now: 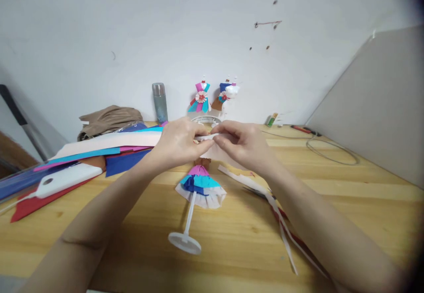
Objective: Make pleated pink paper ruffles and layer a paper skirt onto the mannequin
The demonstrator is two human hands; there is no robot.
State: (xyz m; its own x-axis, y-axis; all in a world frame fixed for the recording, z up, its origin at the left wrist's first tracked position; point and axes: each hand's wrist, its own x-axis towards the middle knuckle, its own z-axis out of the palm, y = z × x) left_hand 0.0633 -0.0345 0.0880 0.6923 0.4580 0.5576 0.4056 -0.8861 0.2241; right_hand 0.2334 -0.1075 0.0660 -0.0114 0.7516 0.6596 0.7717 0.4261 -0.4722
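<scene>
Both my left hand (182,143) and my right hand (243,145) are closed, pinching a strip of white paper (208,138) between thumbs and fingers. The fingertips nearly meet at the middle of the strip. Just below lies a miniature dress stand (190,215) on its side, its round white base towards me. The stand wears a layered paper skirt (200,182) in pink, light blue, dark blue and white. Its upper end is partly hidden by my hands and the paper. Long thin white paper strips (261,189) lie under my right forearm, over scissors (274,211) that are mostly covered.
Coloured paper sheets (112,143) are stacked at the left, near a white glue gun (68,179). A flask (160,103) and two dressed miniature stands (201,98) stand by the wall. At the right lie a grey cable (331,154) and a red-handled tool (301,129).
</scene>
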